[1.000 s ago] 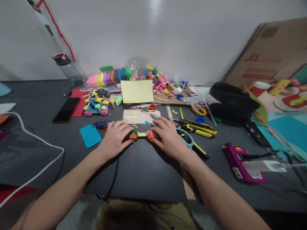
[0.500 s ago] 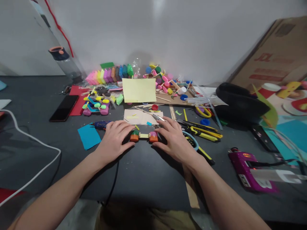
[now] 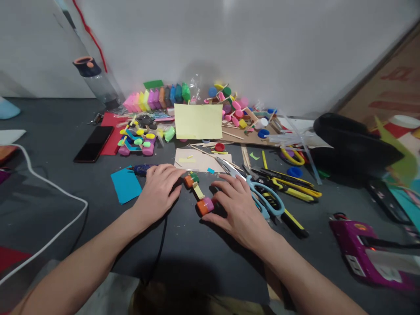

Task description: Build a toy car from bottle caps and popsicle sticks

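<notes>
A small craft model lies slantwise on the dark desk. A pale stick joins its two block-like ends, one orange and green, the other orange and pink. My left hand rests beside the orange-green end, with its fingers outstretched and apart from the model. Close around the orange-pink end is my right hand, thumb on the near side and fingers spread on the far side. Whether the right fingertips touch the model I cannot tell. Light-blue-handled scissors lie just right of this hand, partly hidden behind it.
Behind the hands lie a wooden sheet and a yellow paper. A blue paper, a dark glue gun and a phone are on the left. Yellow-handled pliers and a purple device lie right.
The model has turned from level to slanted, its orange-pink end swinging nearer to me. My right hand has shifted slightly nearer with it. The camera view has moved a little.
</notes>
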`<state>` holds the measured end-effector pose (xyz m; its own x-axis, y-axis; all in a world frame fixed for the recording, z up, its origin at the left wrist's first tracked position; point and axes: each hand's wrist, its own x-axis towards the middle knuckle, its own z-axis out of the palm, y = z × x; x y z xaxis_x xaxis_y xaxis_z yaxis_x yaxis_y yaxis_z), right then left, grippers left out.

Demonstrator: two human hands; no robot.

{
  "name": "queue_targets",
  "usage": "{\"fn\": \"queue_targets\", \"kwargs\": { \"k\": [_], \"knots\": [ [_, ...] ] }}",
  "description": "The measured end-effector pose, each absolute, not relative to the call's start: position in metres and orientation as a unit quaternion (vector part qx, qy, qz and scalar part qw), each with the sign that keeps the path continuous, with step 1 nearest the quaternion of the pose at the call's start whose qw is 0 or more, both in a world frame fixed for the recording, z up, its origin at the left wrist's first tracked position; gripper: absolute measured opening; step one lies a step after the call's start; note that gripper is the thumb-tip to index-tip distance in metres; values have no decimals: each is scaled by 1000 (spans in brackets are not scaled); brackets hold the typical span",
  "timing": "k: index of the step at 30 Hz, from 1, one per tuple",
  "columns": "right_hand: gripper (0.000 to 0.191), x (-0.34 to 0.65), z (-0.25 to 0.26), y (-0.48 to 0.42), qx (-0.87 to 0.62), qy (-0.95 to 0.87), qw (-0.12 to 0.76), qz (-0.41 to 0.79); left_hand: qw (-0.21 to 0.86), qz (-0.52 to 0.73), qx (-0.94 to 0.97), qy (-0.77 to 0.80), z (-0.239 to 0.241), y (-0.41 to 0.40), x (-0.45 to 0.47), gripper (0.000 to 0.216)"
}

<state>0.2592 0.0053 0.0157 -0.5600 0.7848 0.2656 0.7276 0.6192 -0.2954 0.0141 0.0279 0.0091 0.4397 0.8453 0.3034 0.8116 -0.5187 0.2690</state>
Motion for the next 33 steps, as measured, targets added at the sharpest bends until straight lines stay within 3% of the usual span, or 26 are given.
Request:
{"fn": "queue_targets", "kwargs": {
  "k": [6,17,21,27,33],
  "knots": [
    [15,254,8,7,-429,-877,202,74,57,209,849,482,6,30,16,29],
    [9,247,5,7,-419,-875,219,99,24,286,821,494,14,28,14,27],
    [25,249,7,7,-423,-872,219,110,34,327,830,450,22,21,17,11],
    [21,247,3,9,-422,-873,218,116,84,183,876,438,15,11,28,35],
    [22,245,2,8,-418,-873,221,116,101,133,885,434,9,12,29,27]
  ]
}}
